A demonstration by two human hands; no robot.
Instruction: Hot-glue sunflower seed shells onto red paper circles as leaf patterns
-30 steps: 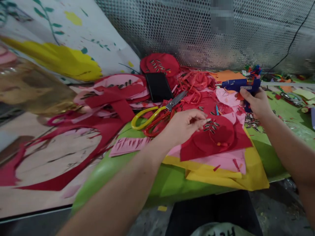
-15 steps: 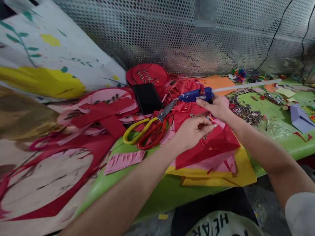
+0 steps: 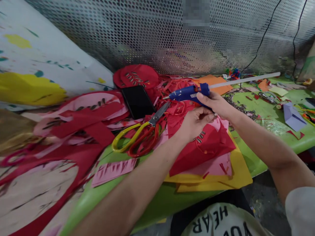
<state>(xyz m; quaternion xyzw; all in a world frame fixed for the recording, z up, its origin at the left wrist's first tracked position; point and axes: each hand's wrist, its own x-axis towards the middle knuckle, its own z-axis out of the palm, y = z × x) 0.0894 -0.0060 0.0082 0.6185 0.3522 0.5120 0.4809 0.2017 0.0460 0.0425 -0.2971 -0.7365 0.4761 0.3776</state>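
My right hand (image 3: 218, 104) is wrapped round a blue glue gun (image 3: 184, 94), its nozzle pointing left and a long white glue stick (image 3: 246, 79) jutting from its back. Just below it, my left hand (image 3: 195, 121) pinches a tiny item at its fingertips, too small to make out. Under my hands lies a red sheet (image 3: 182, 160) with several dark seed-like pieces (image 3: 200, 137) on it. Pink and yellow paper (image 3: 241, 164) shows beneath that sheet. Scissors (image 3: 147, 129) with yellow and red handles lie left of my left hand.
A black phone (image 3: 138, 101) lies behind the scissors. Red paper circles (image 3: 147, 73) and cut scraps cover the left and back. Dark seeds (image 3: 246, 111) and folded lilac paper (image 3: 294, 116) lie on the green table (image 3: 268, 131) at right. A perforated metal panel (image 3: 152, 36) stands behind.
The view has shifted, with most things now further left. My left hand has moved up closer to my right hand, showing more of the dark pieces on the red sheet.
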